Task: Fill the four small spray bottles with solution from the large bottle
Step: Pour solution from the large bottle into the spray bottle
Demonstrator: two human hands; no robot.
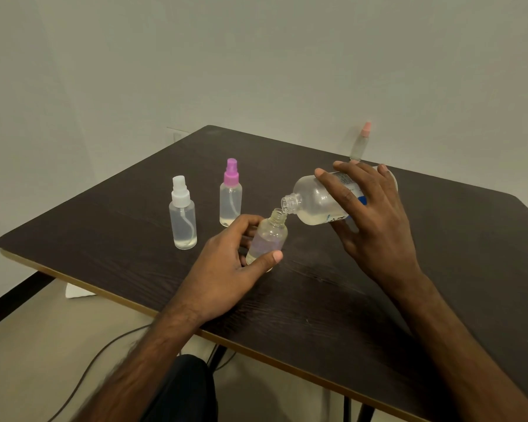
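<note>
My right hand (369,214) grips the large clear bottle (314,199), tipped on its side with its open neck just above the mouth of an uncapped small bottle (270,236). My left hand (229,269) holds that small bottle, tilted on the dark table (134,239). A little pale liquid lies in the large bottle's lower side. Two small spray bottles stand to the left: one with a white cap (182,214), one with a purple cap (230,194). A fourth with a pink cap (360,143) stands at the table's far edge.
The table's front edge (256,351) runs diagonally below my arms. A cable (89,367) trails on the floor under the left side, and a white paper scrap (77,290) lies on the floor by the left edge. A plain wall stands behind.
</note>
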